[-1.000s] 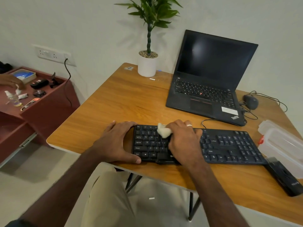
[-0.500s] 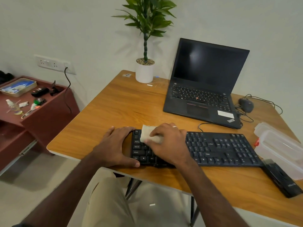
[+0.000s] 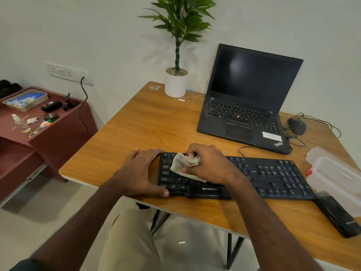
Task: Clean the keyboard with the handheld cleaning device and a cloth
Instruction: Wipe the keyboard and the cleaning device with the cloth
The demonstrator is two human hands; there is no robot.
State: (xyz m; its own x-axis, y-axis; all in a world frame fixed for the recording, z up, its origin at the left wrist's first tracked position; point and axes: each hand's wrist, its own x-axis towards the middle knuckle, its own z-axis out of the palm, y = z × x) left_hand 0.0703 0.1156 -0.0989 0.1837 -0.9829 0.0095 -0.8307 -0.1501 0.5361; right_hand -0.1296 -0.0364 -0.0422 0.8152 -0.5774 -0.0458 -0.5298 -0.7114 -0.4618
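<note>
Nearest the person, the black keyboard lies along the front edge of the desk; the left hand is spread flat and open against the keyboard's left end, thumb on its front edge, gripping nothing but bracing it; the right hand is curled closed around a crumpled pale cloth, pressing it onto the keys at the left part of the board; the wiping stage looks under way there, while the middle and the number pad to the right lie uncovered, and whether they are already wiped cannot be told; a black handheld device lies at the desk's right edge, just beside the keyboard's right end and a clear plastic box, touched by neither hand, so whether it has had its turn is not shown; further back stand an open laptop with a dark screen, a mouse to its right, and a potted plant by the wall.
</note>
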